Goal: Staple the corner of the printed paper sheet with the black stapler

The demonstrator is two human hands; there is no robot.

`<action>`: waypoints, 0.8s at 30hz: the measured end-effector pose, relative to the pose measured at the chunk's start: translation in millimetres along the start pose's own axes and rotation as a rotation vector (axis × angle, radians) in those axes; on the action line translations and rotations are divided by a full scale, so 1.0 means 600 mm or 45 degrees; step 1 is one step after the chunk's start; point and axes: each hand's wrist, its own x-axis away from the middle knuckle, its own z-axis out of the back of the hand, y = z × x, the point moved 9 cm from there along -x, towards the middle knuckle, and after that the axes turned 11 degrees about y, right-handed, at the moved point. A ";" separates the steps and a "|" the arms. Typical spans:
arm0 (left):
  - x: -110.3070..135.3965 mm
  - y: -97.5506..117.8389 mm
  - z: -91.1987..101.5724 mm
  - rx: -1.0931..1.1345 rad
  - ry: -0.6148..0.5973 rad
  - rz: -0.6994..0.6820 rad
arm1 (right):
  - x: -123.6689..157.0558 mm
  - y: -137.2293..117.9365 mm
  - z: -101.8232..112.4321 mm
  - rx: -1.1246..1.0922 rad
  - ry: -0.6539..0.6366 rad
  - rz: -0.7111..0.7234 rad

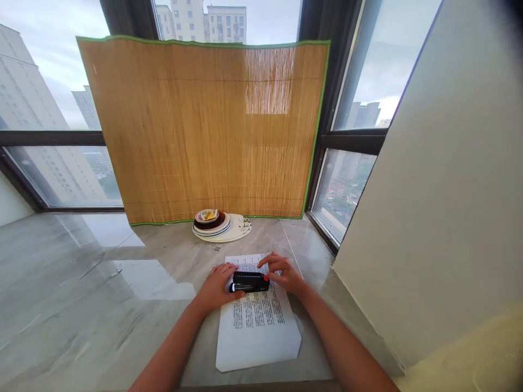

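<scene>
A black stapler-like tool (250,282) with a red part at its right end lies across a printed sheet of paper (259,348). My left hand (216,286) is closed around the tool's left end, thumb along its near edge and fingers on the far side. At the red end is my right hand (284,274), its thumb close to the red part and its index finger bent apart over the top of the sheet. Whether that thumb presses on the red part is hard to tell. The sheet's near corners look trimmed at a slant.
Behind the paper, a stack of plates (210,220) rests on a white oval board (239,231). A bamboo mat (204,130) with green edging leans against the windows. The grey marble surface (102,305) extends left; a pale wall (429,218) closes the right side.
</scene>
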 end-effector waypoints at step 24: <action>0.114 -0.026 0.032 0.572 0.520 0.511 | 0.036 0.028 -0.073 0.261 -0.055 -0.205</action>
